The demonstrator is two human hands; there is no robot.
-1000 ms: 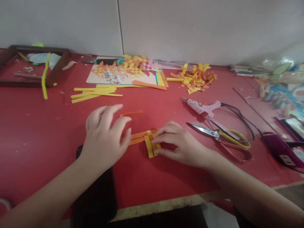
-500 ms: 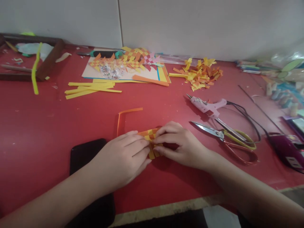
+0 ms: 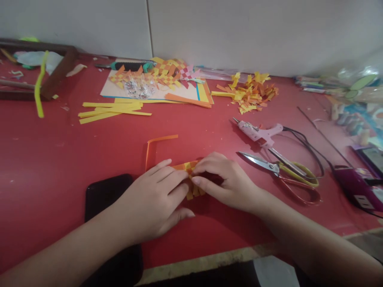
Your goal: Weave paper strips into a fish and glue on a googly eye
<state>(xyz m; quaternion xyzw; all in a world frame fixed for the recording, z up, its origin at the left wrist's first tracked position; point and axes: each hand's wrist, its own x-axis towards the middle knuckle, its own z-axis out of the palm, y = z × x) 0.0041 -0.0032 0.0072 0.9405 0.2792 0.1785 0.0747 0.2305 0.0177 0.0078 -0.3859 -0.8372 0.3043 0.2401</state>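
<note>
Pinching half-hidden woven strips [image 3: 187,166], right hand [image 3: 227,181] faces left hand [image 3: 158,199], whose thumb stands apart.

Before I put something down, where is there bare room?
The red table is nearly bare left of the black rectangular slab, and between the flat yellow paper strips and pink plastic glue gun. Crowded: around the steel-bladed scissors and along the grey wall.

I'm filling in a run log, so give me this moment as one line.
left hand: at woven paper strips | right hand: same piece | scissors: beside glue gun | loose yellow strips: on table
</note>
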